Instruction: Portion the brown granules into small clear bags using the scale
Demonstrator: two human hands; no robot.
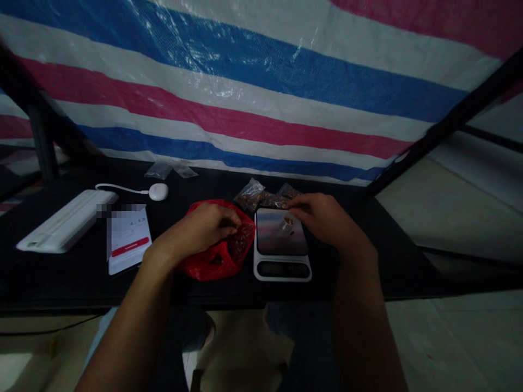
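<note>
My left hand (210,224) reaches over the mouth of a red plastic bag (206,267), its fingers curled together. Small dark brown pieces (241,242) fill the bag's opening; anything pinched in the fingertips is hidden. Right of the bag stands a white kitchen scale (281,261) with a shiny metal plate. A small pale round shape (288,224) shows on the plate; whether it is an object or a reflection I cannot tell. At the plate's back edge, my right hand (321,215) has its fingertips closed at the end of a small clear plastic bag (274,203) of brown pieces.
More filled clear bags (250,193) lie behind the scale. Flat clear bags (159,170) rest at the back left. A phone (128,239) with a lit screen, a long white device (67,220) and a corded white puck (158,191) occupy the left. Striped sheeting (245,87) hangs behind the black table.
</note>
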